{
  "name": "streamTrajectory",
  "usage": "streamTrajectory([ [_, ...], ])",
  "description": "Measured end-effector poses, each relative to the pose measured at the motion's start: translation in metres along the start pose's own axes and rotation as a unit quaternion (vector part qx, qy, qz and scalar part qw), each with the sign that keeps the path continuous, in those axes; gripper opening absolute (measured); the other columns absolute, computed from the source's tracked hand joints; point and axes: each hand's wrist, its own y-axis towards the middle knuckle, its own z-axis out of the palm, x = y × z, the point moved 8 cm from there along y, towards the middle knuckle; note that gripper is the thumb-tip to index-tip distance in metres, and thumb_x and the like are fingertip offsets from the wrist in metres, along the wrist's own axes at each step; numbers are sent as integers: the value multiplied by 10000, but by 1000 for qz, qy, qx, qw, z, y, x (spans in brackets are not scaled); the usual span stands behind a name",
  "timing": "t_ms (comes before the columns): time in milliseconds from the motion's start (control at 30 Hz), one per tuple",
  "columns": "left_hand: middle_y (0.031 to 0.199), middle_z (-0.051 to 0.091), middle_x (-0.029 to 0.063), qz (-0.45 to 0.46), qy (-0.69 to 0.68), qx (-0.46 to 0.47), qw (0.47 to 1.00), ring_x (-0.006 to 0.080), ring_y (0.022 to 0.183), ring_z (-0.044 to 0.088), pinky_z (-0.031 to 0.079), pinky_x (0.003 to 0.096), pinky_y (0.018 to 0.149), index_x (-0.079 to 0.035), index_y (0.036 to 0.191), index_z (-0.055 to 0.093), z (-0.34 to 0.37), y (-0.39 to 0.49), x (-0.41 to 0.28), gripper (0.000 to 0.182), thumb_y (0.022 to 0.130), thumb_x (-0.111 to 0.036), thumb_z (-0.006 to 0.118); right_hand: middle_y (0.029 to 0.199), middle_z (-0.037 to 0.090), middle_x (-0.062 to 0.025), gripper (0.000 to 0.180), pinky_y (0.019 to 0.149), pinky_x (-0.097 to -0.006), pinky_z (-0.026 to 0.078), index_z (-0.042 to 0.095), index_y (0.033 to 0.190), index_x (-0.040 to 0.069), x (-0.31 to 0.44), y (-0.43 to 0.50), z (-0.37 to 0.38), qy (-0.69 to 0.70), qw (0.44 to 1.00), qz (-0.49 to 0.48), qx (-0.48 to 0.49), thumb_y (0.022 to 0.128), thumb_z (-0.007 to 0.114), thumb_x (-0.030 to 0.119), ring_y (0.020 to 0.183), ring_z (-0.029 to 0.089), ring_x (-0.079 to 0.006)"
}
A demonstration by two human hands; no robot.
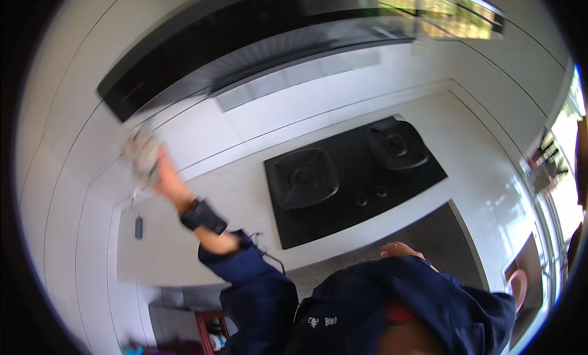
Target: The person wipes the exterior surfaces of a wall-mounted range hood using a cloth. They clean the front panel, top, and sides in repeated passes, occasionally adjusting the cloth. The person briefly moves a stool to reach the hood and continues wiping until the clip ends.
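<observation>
With its arm stretched out, my left hand (167, 176) grips a crumpled greyish-white cloth (144, 153) against the tiled wall at the left end of the counter; both are blurred by motion. A dark band circles that wrist. My right hand (400, 250) hangs near the counter's front edge, in front of my body, with its fingers partly curled; I cannot tell whether it holds anything. Between and beyond the hands lies a black gas hob (340, 185) with two square burner grates, set into the white countertop (220, 185).
A black range hood (183, 47) spans the wall above the hob. A small dark object (138, 227) with a thin cord hangs at the left. A pink rounded object (518, 288) stands at the right by the sink area. Below left is a reddish-framed shelf (206, 329).
</observation>
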Motion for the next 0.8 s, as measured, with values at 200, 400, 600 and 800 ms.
streamTrajectory([
  [200,989,586,80,10,240,-50,970,178,922,573,379,424,1044,-35,1132,588,-5,-76,16,228,967,-178,524,998,691,-107,245,826,-402,491,672,1010,82,-17,15,0,18,995,-53,83,928,527,262,998,636,-301],
  [400,834,537,51,-253,329,-327,849,165,692,452,394,337,631,-46,1052,592,-225,-174,141,155,937,-146,567,1095,641,-125,387,867,-328,510,516,1309,57,29,34,-112,200,976,-88,-9,984,538,266,1018,627,-222],
  [600,952,656,42,-195,536,-482,666,155,876,639,530,294,790,-56,994,638,-332,-268,244,114,931,-137,587,1407,352,-171,728,953,-385,502,229,1522,129,97,21,-223,390,886,-228,-103,957,608,387,1244,468,-299],
  [800,1121,608,51,-266,487,-413,723,165,1043,581,461,325,933,-33,1125,598,-357,-286,337,249,991,-231,527,1348,436,-136,608,991,-366,480,400,1433,101,62,15,-260,353,882,-193,-244,920,682,266,1240,484,-254],
])
